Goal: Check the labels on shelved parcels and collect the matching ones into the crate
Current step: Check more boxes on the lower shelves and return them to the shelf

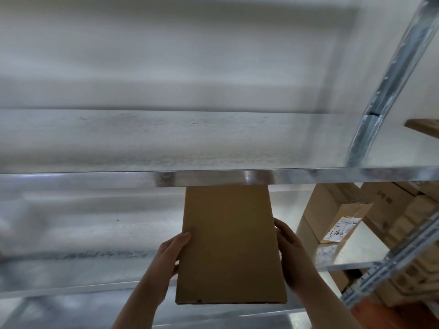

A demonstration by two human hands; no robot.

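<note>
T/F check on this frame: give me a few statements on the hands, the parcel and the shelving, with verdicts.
1. The left hand and the right hand grip the flat cardboard parcel by its opposite long edges. True.
2. The parcel face turned to the camera carries a shipping label. False: that face is plain brown, with no label showing.
3. The parcel's far end is hidden behind the front edge of the metal shelf above it. True.
4. The labelled cardboard box sits to the left of the held parcel. False: it sits to its right, on a shelf among other boxes.
</note>
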